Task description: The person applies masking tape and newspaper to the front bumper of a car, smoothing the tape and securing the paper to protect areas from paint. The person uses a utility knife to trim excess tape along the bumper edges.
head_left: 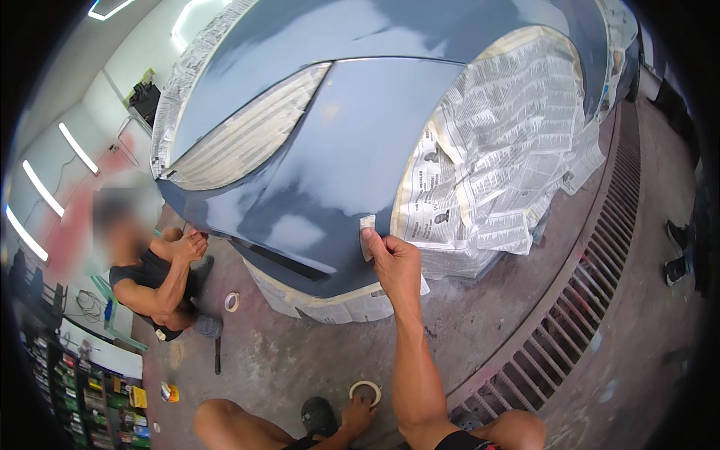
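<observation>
Notably, right hand (394, 259): raised against the car's panel with the thumb and fingers pinched shut on a small pale sanding pad (367, 234); the forearm was seen rising from the lower edge of the view.
Sanding pad: a thin, flat, roughly rectangular piece, light grey and matte; it was pressed flat on the painted metal just beside the taped edge of the masked wheel arch, with its long axis running up and down and its upper end pointing toward the top of the panel.
Left hand (358, 414): lowered to the floor, fingers curled loosely; whether it actually gripped anything could not be told. It was laid just beside, perhaps touching, a roll of masking tape (365, 391), a flat beige ring lying on its side.
Car body (330, 150): smooth curved sheet metal, dull blue-grey with paler, cloudy sanded patches.
Newspaper masking (495, 142): crinkled printed sheets taped over the wheel arch at the car's right edge, and over the headlight.
Floor (300, 352): rough, stained concrete; a long slatted metal drain grate (577, 300) was set along its right side.
Co-worker (161, 281): crouched at the car's left edge, hands at the panel.
Second tape roll (232, 301): lying on the floor near the co-worker.
</observation>
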Demonstrator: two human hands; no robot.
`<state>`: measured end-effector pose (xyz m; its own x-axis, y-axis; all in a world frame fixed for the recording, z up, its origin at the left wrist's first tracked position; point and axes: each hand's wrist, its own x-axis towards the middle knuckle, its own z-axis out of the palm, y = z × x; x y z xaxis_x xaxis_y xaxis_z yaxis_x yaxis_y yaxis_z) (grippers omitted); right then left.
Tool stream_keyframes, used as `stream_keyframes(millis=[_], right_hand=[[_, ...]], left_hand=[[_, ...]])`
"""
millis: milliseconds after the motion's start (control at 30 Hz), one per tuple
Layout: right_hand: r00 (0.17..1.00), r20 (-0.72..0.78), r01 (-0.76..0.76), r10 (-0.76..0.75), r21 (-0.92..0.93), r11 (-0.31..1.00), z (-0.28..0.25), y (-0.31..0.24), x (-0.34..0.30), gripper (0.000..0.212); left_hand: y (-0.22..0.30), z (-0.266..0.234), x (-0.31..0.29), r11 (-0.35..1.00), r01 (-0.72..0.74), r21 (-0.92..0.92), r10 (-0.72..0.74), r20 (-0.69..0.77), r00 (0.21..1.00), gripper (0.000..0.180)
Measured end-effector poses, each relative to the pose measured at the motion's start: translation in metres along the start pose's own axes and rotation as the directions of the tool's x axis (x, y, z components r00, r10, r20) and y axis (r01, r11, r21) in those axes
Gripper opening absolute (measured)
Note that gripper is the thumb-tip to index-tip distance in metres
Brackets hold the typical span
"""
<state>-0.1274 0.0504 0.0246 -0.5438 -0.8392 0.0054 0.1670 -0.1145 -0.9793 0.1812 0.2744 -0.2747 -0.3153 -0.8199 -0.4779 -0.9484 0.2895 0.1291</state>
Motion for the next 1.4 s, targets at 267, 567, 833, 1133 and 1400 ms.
stream_keyframes(millis=[267,567,833,1133,1400], right_hand=[[0.819,-0.318,0.491,-0.478,-0.042,0.870,0.024,-0.040,-0.021,0.028],[0.812,0.030,0.583,-0.583,0.019,0.813,0.023,-0.073,-0.051,0.032],[0.984,-0.128,0.172,-0.121,0.534,0.828,0.015,-0.069,-0.062,0.078],[0.979,-0.204,0.167,-0.012,0.761,0.627,-0.028,-0.083,-0.041,0.078],[0.982,-0.183,0.120,0.044,0.787,0.605,-0.057,-0.082,-0.027,0.075]], left_hand=[[0.035,-0.081,0.018,0.963,-0.201,-0.178,0.204,0.001,0.979,0.042],[0.078,-0.366,-0.003,0.090,-0.618,-0.781,0.130,-0.605,0.785,0.026],[0.136,-0.518,-0.032,0.603,-0.771,-0.207,0.363,-0.789,0.496,0.019],[0.195,-0.644,0.005,0.929,0.109,0.354,0.300,-0.891,0.342,0.038],[0.232,-0.655,0.011,0.848,0.288,0.445,0.323,-0.865,0.385,0.033]])
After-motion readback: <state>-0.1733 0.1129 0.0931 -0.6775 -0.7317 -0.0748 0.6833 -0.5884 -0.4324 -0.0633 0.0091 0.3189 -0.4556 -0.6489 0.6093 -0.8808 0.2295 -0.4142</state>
